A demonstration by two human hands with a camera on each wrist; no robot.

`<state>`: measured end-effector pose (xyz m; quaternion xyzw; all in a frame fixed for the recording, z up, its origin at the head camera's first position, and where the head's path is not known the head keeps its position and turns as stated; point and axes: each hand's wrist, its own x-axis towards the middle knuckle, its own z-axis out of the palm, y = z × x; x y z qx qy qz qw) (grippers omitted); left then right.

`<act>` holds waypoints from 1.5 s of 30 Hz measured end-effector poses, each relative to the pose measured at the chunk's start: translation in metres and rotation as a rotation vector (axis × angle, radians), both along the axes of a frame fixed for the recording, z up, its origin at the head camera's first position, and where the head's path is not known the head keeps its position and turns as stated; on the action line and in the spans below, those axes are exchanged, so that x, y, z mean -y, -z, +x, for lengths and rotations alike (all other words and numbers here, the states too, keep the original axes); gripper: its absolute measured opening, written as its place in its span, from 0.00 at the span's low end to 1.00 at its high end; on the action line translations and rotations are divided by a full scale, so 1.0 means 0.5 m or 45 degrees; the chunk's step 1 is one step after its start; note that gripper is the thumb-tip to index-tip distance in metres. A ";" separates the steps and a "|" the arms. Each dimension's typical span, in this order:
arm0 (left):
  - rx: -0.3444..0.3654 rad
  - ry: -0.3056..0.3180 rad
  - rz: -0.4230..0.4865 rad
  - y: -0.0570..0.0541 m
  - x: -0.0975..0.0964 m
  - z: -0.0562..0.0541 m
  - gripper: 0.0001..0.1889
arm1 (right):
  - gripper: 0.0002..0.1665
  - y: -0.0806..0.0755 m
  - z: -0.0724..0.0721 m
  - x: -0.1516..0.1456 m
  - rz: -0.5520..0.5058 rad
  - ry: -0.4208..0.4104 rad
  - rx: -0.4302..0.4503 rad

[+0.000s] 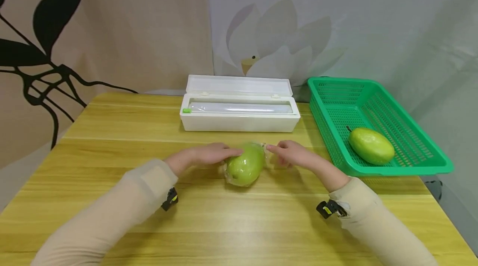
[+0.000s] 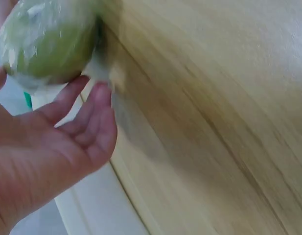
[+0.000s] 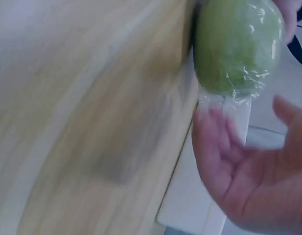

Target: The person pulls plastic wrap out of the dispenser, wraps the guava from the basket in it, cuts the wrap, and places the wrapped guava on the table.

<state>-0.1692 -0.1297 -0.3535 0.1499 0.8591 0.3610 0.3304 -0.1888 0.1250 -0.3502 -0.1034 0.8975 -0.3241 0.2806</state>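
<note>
A smooth green oval fruit (image 1: 247, 167), wrapped in shiny cling film, is near the middle of the wooden table. My left hand (image 1: 210, 154) grips its left side, thumb across the top and fingers against the lower side, as the left wrist view shows. On the other side, my right hand (image 1: 295, 154) has its fingertips at the crinkled film (image 3: 239, 93) at the fruit's end. Its thumb stands apart from the fruit in the right wrist view, and the fingers are slightly bent with nothing pinched between them and the thumb.
Behind the hands, a white box (image 1: 239, 123) stands with its lid up and a roll of film (image 1: 239, 108) inside. A green plastic basket (image 1: 323, 133) at the right holds another green fruit (image 1: 371, 145). A printed curtain (image 1: 149, 29) hangs behind the table (image 1: 224, 228).
</note>
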 end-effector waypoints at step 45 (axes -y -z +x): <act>0.034 -0.672 0.330 -0.119 0.112 -0.009 0.35 | 0.33 -0.067 -0.019 0.225 -0.826 0.269 0.326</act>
